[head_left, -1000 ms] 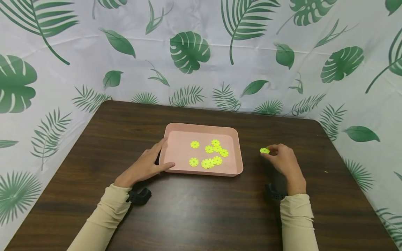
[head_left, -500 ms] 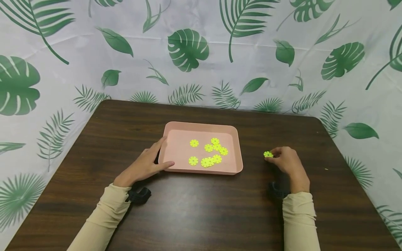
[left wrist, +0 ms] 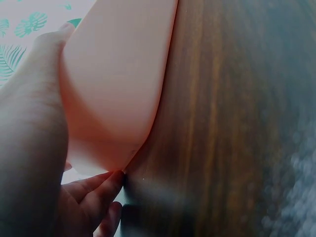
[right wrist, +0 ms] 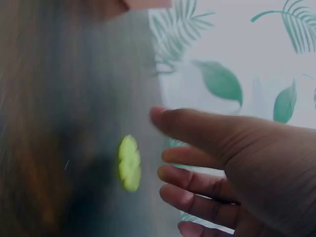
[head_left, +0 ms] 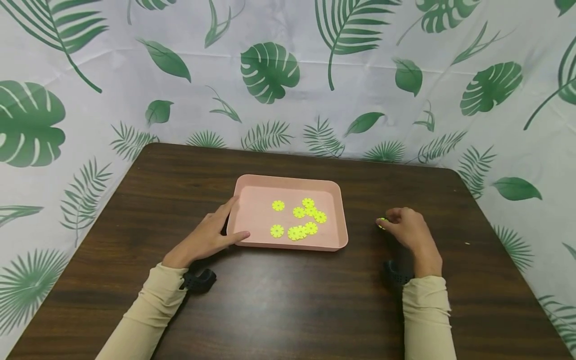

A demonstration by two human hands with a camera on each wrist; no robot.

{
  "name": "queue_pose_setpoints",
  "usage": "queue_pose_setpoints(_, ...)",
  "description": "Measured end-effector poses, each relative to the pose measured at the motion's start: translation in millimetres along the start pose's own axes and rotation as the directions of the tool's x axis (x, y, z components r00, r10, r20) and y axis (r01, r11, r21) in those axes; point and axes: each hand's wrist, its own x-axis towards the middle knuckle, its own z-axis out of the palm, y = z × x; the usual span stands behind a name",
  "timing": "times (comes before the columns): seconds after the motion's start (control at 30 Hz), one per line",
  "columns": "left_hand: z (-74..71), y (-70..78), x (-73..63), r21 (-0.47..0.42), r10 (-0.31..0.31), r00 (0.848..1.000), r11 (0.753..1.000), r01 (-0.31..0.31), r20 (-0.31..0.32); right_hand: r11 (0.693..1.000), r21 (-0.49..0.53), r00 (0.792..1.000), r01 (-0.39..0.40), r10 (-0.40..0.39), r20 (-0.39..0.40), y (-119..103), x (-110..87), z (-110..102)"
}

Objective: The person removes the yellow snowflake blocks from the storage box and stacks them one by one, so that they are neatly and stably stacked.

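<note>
9 bright yellow discs (head_left: 276,230), notched round their rims like little flowers, can be counted in the pink tray (head_left: 256,212), and over to the right there's 1 more! That loose disc (right wrist: 130,164) shows against the dark tabletop (head_left: 288,300), right by the right hand (head_left: 407,227), whose thumb and fingers are parted, fingertips just short of it in the right wrist view; from the head view the thumb half hides it. Whether it lies fully flat, I cannot tell. Across at the tray, the left hand (head_left: 209,230) spreads wide round the near left corner, thumb at the near rim, fingers touching the left wall. Look inside: 4 discs bunched toward the right, 3 more overlapping by the near wall, and 2 sitting apart to their left, 1 farther back, 1 nearer. Both forearms run in wearing pale sleeves (head_left: 148,300), a black device (head_left: 200,281) at each wrist, and a white backdrop (head_left: 315,100) printed with green leaves hangs behind it all.
</note>
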Motion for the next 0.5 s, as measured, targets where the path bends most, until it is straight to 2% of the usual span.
queue_pose_setpoints(0.23,-1.5,-1.7,-1.4,0.002,0.005,1.000,1.000,-0.005,-0.006,0.996,0.079,0.995,0.051,-0.043,-0.090,-39.1,6.3,6.3)
queue_pose_setpoints(0.5,-1.6,0.2,-0.8,-0.010,0.025,1.000,1.000,-0.025,0.000,0.979,0.158,0.981,0.126,-0.099,-0.168,-84.8,23.7,30.3)
